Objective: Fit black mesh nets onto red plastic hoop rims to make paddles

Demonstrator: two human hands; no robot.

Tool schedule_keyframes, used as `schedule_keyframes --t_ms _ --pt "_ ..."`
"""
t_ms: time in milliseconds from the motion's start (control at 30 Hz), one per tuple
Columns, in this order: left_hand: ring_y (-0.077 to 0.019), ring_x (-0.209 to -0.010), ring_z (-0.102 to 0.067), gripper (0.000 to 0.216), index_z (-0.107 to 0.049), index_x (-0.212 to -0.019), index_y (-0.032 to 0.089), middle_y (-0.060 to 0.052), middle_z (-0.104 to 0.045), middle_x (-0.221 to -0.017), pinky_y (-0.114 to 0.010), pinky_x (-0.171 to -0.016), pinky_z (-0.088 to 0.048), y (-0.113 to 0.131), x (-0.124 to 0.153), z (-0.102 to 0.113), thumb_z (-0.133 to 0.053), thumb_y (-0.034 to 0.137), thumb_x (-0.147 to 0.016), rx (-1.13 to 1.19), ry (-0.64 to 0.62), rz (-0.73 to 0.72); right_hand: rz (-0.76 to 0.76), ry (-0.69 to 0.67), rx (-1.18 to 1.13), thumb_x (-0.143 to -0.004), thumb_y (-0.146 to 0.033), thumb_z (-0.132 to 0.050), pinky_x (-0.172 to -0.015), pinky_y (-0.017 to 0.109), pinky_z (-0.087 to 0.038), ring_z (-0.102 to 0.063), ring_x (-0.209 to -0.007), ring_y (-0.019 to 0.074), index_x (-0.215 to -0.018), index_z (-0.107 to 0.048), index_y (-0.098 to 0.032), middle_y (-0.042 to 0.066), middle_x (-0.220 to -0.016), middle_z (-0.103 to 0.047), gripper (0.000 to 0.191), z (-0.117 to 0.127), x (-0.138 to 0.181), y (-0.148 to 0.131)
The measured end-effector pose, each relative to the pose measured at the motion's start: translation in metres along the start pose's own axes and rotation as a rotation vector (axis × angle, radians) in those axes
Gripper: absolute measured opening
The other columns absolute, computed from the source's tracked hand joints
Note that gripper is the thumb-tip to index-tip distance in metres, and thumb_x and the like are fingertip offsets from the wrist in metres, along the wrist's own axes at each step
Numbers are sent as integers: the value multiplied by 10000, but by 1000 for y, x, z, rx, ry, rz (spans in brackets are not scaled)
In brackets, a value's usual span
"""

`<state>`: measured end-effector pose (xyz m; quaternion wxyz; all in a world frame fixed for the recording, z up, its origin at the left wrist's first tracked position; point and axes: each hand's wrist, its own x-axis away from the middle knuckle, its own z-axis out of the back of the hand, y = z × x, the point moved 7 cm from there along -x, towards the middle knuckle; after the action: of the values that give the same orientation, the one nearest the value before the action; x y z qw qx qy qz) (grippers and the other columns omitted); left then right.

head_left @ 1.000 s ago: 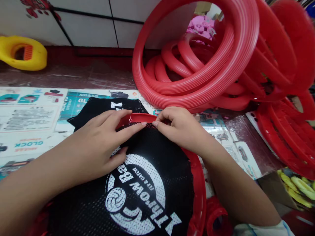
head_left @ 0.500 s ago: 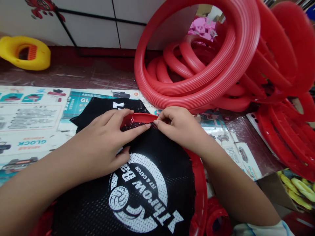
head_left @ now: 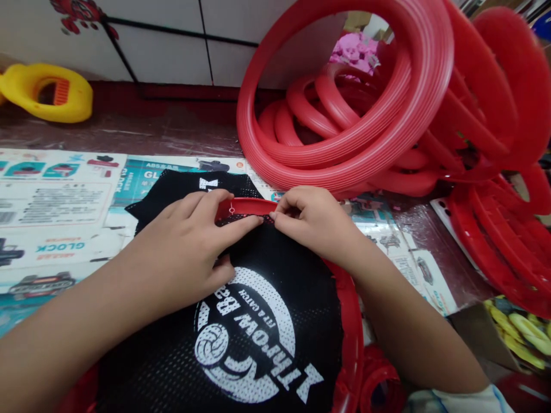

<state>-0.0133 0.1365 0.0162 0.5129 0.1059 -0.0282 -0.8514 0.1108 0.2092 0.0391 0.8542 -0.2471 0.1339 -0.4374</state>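
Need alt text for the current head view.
A person's left hand and right hand touch the far edge of a black printed mesh lying over a red frame. Red hoops are piled beyond; a yellow piece sits at upper left.

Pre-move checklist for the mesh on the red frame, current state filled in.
1. Left hand on the mesh: ok, a finger lies along its far edge.
2. Right hand at that edge: ok, fingertips close together there.
3. Print facing up: ok, lettering visible.
4. Frame covered between the hands: not ok, a red strip shows bare.
5. Mesh edge seated all round: cannot tell, near side runs out of the picture.
6. Big ring clear of the right hand: cannot tell, gap unclear.
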Motion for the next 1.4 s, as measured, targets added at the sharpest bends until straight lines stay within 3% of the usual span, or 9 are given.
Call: schedule_keyframes --t_ms 400,600,833,967,1067,1167,1400 --pt "-471 -1185 -465 602 -511 -1361 254 -200 -447 -1270 -615 -890 -454 -6 1 -6 -505 236 -760 40 -3 23 -77 -51 54 -764 -162 -566 -574 244 -298 -492 -612 114 -654 -634 -146 14 -658 -616 130 -6 -3 3" --pt "-304 -1318 -396 542 -329 -1417 191 -142 -433 -1413 -525 -1092 -351 -20 8 1 -439 288 -896 272 -32 106 -113 -128 -16 -817 -184 -583 -563 231 -318 -522 -593 94 -718 -671 -147 -7 -663 -636 137 7 6 6" --pt "-279 -1111 -520 366 -451 -1293 182 -118 -553 -1214 -470 -956 -441 -33 11 12 -421 323 -956 218 -67 103 -108 -262 159 -809 -344 -707 -555 260 -300 -513 -606 110 -737 -708 -157 11 -691 -642 200 8 16 -2" --pt "-292 -1033 -509 346 -474 -1262 115 -148 -522 -1136 -485 -917 -455 -27 8 13 -387 269 -966 111 -64 110 -60 -213 191 -847 -227 -645 -608 261 -325 -548 -688 125 -735 -715 -139 39 -767 -665 159 2 15 -9" --pt "-334 -1189 -450 408 -403 -1338 79 -200 -457 -1265 -512 -1010 -417 -21 8 10 -377 220 -956 76 -43 89 -40 -167 144 -831 -163 -605 -600 255 -324 -538 -656 115 -693 -697 -133 29 -729 -654 168 2 13 -10" --pt "-331 -1330 -365 487 -334 -1411 132 -194 -374 -1406 -512 -1094 -357 -14 10 5 -365 153 -926 103 6 -2 -19 -124 78 -794 -126 -585 -578 240 -320 -522 -614 99 -669 -669 -140 7 -684 -633 150 4 12 -9" --pt "-337 -1277 -420 587 -354 -1433 247 -150 -365 -1422 -530 -1057 -400 -14 11 -4 -421 137 -860 125 1 -44 -48 -75 -19 -757 -125 -548 -529 229 -292 -472 -531 76 -606 -587 -153 -33 -585 -556 158 5 7 1"
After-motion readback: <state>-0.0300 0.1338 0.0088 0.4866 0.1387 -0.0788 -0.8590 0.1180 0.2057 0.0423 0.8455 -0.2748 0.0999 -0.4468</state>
